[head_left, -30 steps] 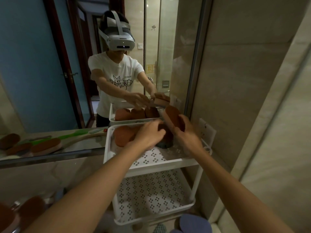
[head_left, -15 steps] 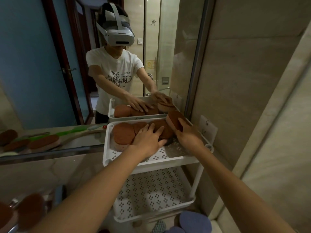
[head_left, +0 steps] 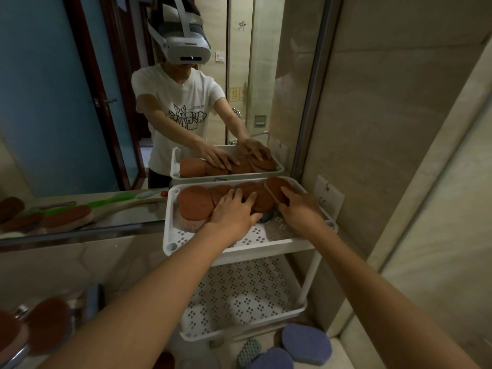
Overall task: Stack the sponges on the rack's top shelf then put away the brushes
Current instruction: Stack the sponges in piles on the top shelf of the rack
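Several brown oval sponges (head_left: 195,206) lie in an overlapping row on the white rack's top shelf (head_left: 266,235). My left hand (head_left: 234,213) rests on the middle sponges with its fingers spread flat. My right hand (head_left: 300,207) presses straight fingers against the rightmost sponge (head_left: 275,187), which leans tilted on the row. Part of a dark object (head_left: 267,216) peeks out between my hands. Brown-headed brushes (head_left: 48,320) lie blurred at the lower left. The mirror shows a wooden-handled brush (head_left: 66,217) and a green-handled one (head_left: 114,199).
A mirror (head_left: 80,102) stands right behind the rack and a tiled wall (head_left: 399,129) close on the right. The rack's lower shelf (head_left: 239,296) is perforated white. Blue sponges (head_left: 306,342) and a grey-green one (head_left: 249,351) lie on the floor by the rack.
My right hand brought the raised sponge down and laid it against the right end of the row. My left hand flattened onto the middle sponges, and the row now lies lower.
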